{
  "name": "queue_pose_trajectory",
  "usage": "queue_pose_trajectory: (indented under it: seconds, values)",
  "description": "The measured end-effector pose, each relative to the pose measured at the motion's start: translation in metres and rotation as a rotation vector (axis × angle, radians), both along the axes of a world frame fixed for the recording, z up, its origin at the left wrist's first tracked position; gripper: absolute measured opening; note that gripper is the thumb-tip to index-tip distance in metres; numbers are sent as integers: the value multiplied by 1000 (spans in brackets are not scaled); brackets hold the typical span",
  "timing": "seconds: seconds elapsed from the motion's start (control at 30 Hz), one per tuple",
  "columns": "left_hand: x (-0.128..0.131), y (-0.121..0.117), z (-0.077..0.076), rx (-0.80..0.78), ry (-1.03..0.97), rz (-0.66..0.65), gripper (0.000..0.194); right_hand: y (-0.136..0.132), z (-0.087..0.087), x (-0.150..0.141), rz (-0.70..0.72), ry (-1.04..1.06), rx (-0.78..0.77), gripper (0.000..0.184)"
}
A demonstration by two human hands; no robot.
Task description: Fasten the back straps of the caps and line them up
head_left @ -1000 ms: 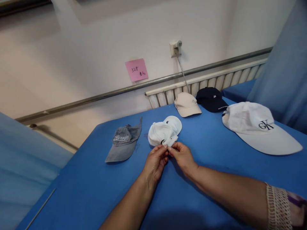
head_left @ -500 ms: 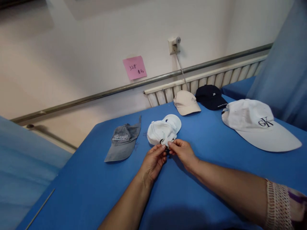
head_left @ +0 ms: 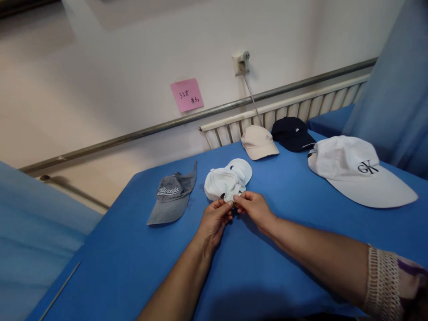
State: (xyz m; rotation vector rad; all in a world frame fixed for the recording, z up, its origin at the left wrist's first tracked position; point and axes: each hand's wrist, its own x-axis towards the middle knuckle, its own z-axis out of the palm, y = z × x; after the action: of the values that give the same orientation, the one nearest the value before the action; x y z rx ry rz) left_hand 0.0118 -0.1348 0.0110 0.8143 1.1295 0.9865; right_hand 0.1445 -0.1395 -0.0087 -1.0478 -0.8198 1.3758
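A small white baseball cap (head_left: 220,182) with a dark logo lies on the blue table, its brim pointing away from me to the upper right. My left hand (head_left: 216,218) pinches the strap at the cap's back edge between thumb and fingers. Close beside it, my right hand (head_left: 252,206) grips the same strap, the two thumbs almost touching. A bit of metal, perhaps the buckle, shows between the fingertips; the rest of it is hidden. To the left rests a grey cap (head_left: 173,196) with white lettering.
Along the table's (head_left: 110,263) back edge sit a beige cap (head_left: 259,141) and a navy cap (head_left: 291,133). A larger white cap (head_left: 347,162) lies at the right. Behind are a radiator (head_left: 230,129), a metal rail (head_left: 160,124) and a pink note (head_left: 187,95). Blue curtains (head_left: 30,236) hang at both sides.
Both hands keep their hold at the cap's back strap, with only small finger shifts. The view has moved slightly; the other caps stay in place.
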Motion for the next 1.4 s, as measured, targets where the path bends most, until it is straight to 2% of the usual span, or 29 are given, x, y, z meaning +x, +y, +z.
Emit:
queue_pose_trajectory:
  seconds: [0.17,0.33,0.53,0.63,0.73,0.83,0.9,0.97,1.03,1.07,1.13,1.17,1.23,1.3,1.4]
  values:
    - [4,2,-2,59,57,48,34,1,-2,1,16,-21,19,34]
    - [2,2,-4,70,56,25,33,-2,-1,-2,26,-8,-2,36]
    - [-12,1,0,40,24,13,33,-9,2,-4,21,284,-135,31]
    - [-17,-1,2,73,78,-23,33,-5,3,2,56,451,-220,32]
    - [-17,-8,4,173,246,-79,30,4,1,8,63,498,-233,31]
    - [-18,-18,11,307,508,-167,27,14,-3,15,69,387,-161,26]
    - [-24,-21,20,491,750,-136,25,20,-6,19,56,239,-118,21]
    - [-33,-15,30,753,980,-19,20,25,-8,22,22,107,-105,15]
    - [-41,-3,35,971,1133,-10,33,28,-11,23,-4,38,-107,13]
    - [-45,6,34,1031,1189,-71,45,29,-12,23,-10,24,-109,13]
    - [-48,22,27,1077,1255,-174,61,32,-13,23,-18,4,-105,13]
    - [-49,30,21,1081,1278,-193,61,32,-14,23,-22,-7,-100,14]
    - [-48,40,11,1067,1320,-183,44,34,-15,24,-27,-25,-82,17]
    - [-49,43,8,1035,1364,-167,22,36,-15,27,-31,-38,-61,21]
    - [-56,30,20,965,1465,-127,9,40,-14,31,-37,-59,-39,25]
